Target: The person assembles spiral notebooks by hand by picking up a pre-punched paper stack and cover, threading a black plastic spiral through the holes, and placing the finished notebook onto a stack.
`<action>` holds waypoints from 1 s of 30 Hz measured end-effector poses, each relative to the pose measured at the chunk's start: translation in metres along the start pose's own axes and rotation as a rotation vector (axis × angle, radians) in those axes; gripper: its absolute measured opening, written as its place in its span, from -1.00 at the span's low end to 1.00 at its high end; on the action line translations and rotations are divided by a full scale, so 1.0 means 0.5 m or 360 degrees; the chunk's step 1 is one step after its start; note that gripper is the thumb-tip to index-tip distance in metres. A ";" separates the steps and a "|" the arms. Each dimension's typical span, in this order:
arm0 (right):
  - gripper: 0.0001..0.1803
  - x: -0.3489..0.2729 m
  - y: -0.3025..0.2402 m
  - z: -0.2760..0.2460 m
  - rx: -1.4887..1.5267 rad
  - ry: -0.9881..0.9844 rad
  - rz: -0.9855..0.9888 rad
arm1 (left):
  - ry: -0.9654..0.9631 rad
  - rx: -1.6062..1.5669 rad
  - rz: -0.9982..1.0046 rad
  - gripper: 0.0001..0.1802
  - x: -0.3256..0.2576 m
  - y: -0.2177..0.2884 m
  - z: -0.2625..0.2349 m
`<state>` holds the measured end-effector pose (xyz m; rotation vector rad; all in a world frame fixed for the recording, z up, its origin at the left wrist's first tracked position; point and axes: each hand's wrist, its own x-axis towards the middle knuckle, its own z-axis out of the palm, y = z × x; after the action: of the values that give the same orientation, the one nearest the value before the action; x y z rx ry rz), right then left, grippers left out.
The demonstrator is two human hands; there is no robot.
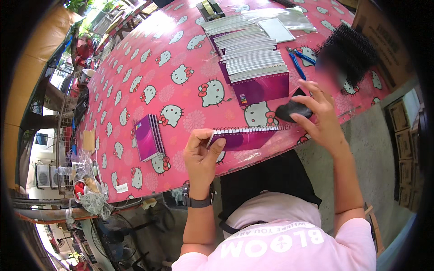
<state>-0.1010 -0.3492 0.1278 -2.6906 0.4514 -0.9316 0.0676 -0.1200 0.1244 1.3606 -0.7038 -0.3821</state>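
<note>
My left hand [202,147] pinches the left end of a purple notebook [244,140] between thumb and fingers, its holed page edge facing up. A dark spiral coil [284,128] runs along that edge and sticks out past the right end. My right hand [322,115] is raised to the right of the coil, fingers curved and apart, with nothing visible between them. Beside its thumb and fingertips is a rounded black thing [289,111] on the table; its kind is unclear, and I cannot tell whether the hand touches it.
A long row of purple-covered notebooks [257,88] stands across the table [149,58]. Blue-handled pliers [297,67] lie right of it, near a pile of black coils [350,49]. Several bound notebooks [148,137] lie at left. A tape dispenser [210,10] and clear plastic bags [294,19] are at the back.
</note>
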 end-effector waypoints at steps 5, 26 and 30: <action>-0.69 0.070 -0.170 0.032 0.1280 -0.0064 -0.0182 | -0.0035 0.0114 0.0013 -0.78 -0.004 0.026 0.037; -0.78 0.093 -0.220 0.056 0.1175 -0.0289 -0.0442 | 0.0007 -0.0127 0.0108 -0.79 -0.032 0.013 0.005; -0.73 0.096 -0.225 0.069 0.1112 -0.0433 -0.0476 | 0.0038 -0.0117 0.0019 -0.77 -0.033 0.013 -0.010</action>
<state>-0.0204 -0.2589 0.1657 -2.1991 -0.2970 -0.6148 0.0580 -0.1046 0.1264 1.2893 -0.6719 -0.3783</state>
